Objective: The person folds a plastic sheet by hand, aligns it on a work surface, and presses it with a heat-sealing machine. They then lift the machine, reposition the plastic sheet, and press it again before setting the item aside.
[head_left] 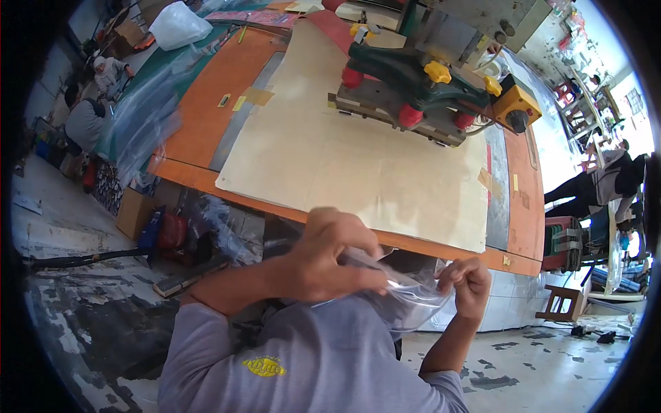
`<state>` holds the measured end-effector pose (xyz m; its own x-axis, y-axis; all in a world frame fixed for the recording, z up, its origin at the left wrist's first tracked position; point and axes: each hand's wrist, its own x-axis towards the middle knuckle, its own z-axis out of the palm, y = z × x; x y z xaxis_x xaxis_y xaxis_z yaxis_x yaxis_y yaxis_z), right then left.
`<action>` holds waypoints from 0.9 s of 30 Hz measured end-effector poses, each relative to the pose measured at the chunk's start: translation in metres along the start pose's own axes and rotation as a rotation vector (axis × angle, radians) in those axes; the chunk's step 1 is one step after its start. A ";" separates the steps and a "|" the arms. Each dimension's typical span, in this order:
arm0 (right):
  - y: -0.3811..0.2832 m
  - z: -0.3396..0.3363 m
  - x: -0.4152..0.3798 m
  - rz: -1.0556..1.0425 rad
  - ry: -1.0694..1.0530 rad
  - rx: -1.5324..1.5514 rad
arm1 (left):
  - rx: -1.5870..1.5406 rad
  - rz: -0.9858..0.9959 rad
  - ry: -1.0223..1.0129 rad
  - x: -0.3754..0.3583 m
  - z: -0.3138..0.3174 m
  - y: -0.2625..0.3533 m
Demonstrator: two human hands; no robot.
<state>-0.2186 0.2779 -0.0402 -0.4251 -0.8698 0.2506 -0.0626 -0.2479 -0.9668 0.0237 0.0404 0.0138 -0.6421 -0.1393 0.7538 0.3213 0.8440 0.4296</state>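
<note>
In front of my chest, below the table edge, is a piece of clear plastic sheet [413, 303], bent into a loose curve with bright reflections. My left hand [330, 258] is curled round its left part, thumb and fingers bowed. With closed fingers, my right hand [469, 283] pinches the other end. Just beyond both hands lies a large cream board [323, 162] on an orange-framed worktable [265, 201].
A press head [416, 86] with red and yellow knobs stands over the board. A yellow control box [518, 109] hangs at its right. Plastic sheets [148, 113] cover the table's left side. Other people [86, 124] are farther off, left and right.
</note>
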 end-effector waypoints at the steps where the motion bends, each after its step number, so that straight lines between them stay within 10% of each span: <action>1: 0.004 -0.003 0.001 0.018 0.014 0.081 | -0.042 -0.033 0.035 0.001 0.010 0.004; 6: -0.004 -0.010 0.005 0.223 0.131 -0.205 | -0.190 0.076 -0.017 0.001 0.051 -0.001; 10: -0.038 0.002 0.019 -0.186 0.355 -0.751 | -0.066 0.025 -0.062 0.000 0.062 -0.004; 21: -0.076 0.044 0.058 0.357 -0.140 -0.565 | -0.167 -0.210 -0.286 0.019 0.067 -0.022; 27: -0.067 0.049 0.063 0.211 -0.061 -0.513 | -0.213 -0.299 -0.271 0.016 0.066 -0.025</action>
<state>-0.1965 0.2187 0.0431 -0.4237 -0.9051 0.0363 -0.4196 0.1605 -0.8934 -0.0408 0.0513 -0.0176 -0.8782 -0.1967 0.4360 0.2114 0.6581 0.7226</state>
